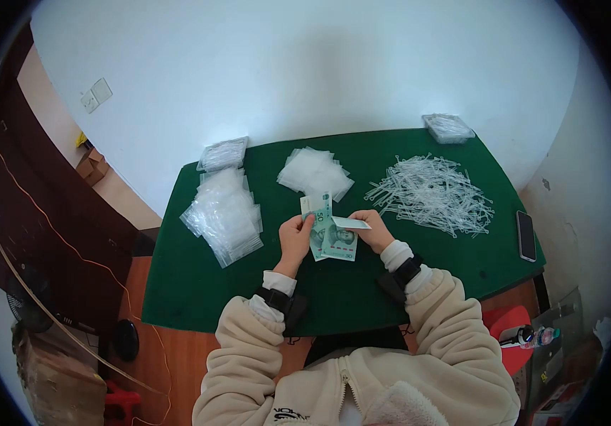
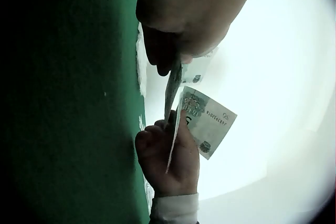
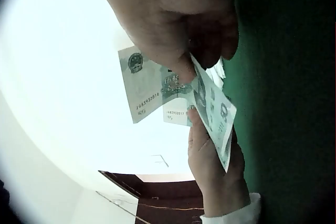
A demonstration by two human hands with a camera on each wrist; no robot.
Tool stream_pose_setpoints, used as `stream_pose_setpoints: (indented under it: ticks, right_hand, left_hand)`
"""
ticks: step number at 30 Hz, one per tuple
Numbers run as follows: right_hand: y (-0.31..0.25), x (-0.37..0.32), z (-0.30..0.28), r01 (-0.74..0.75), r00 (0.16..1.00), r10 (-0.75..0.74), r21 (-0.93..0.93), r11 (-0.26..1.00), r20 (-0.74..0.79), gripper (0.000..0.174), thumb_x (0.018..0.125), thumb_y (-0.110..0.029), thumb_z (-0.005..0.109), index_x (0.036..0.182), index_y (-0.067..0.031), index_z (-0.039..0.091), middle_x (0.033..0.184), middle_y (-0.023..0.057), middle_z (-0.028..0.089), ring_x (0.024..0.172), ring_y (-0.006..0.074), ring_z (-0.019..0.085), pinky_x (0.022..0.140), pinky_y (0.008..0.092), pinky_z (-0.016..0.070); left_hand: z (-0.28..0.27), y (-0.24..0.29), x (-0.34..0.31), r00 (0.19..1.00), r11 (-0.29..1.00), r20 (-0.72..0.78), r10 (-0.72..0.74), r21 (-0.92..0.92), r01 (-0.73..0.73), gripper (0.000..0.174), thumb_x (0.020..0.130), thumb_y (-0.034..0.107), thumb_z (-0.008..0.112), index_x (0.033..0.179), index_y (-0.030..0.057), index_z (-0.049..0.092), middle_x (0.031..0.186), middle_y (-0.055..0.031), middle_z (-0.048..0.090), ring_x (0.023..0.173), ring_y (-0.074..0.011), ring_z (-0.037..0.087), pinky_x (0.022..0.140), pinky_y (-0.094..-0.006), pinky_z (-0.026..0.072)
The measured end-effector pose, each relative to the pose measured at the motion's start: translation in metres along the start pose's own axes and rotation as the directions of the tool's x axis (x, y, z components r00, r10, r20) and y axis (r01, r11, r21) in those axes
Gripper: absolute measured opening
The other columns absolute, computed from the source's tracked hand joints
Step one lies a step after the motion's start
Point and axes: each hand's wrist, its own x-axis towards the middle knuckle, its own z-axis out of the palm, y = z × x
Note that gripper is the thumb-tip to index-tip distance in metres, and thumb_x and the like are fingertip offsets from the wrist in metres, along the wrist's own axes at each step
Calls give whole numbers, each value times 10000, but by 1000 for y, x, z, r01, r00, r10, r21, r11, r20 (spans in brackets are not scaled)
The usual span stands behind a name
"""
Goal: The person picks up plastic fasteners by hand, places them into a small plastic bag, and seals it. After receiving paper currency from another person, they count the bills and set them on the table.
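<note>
Over the front middle of the green table, both hands hold green banknotes (image 1: 341,246) printed with 50. My left hand (image 1: 294,243) pinches notes between thumb and fingers, their upper ends sticking up past the thumb. At the other side, my right hand (image 1: 374,231) pinches a note that bends over toward the person, its pale edge showing. The left wrist view shows a note (image 2: 209,124) fanned out from the right hand, apart from those in the left. Seen from the right wrist, a bent note (image 3: 144,85) spreads to both sides of the right thumb.
Clear plastic bags (image 1: 224,216) lie heaped at left, with a smaller pile of bags (image 1: 315,172) at back middle. Thin clear plastic sticks (image 1: 433,195) are heaped at right. Wrapped packs stand at back left (image 1: 222,154) and back right (image 1: 449,129). A phone (image 1: 526,236) lies near the right edge.
</note>
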Motion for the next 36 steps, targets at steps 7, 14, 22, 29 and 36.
stream_pose_setpoints:
  ticks: [7,14,22,29,36]
  right_hand:
    - [-1,1,-3,-98,995,98,16,995,14,60,739,-21,636,795,-5,621,714,2,591,648,63,528,584,210,426]
    - [-13,-1,1,-157,987,158,145,977,5,183,710,-36,670,876,-8,599,786,24,603,697,84,553,609,224,445]
    - [-16,-5,6,-91,993,77,171,981,84,233,695,-56,685,903,-2,596,819,38,616,733,104,567,652,252,460]
    - [-11,-1,7,-33,999,45,365,930,-26,157,755,-45,616,900,10,590,817,39,617,736,100,566,670,250,458]
    - [-4,1,5,44,995,-16,287,957,-98,151,788,-78,592,915,4,587,800,47,611,703,102,564,648,239,462]
  left_hand:
    - [2,9,-3,996,1000,86,16,-10,-16,256,803,204,629,705,-29,592,517,24,452,492,-47,360,445,-239,291]
    - [3,12,-6,965,989,256,-52,-117,85,204,807,177,620,819,-27,629,618,6,552,566,-51,443,510,-220,359]
    - [7,2,-7,896,974,440,-53,-174,143,184,826,134,597,925,-19,623,775,-29,620,685,-72,535,615,-214,428]
    - [9,2,-6,917,908,372,-142,-319,270,183,849,113,556,923,-46,610,859,-66,626,768,-106,571,694,-243,455]
    - [11,5,-8,940,921,339,-41,-352,167,178,810,35,535,957,-25,616,893,-79,625,817,-134,574,725,-260,456]
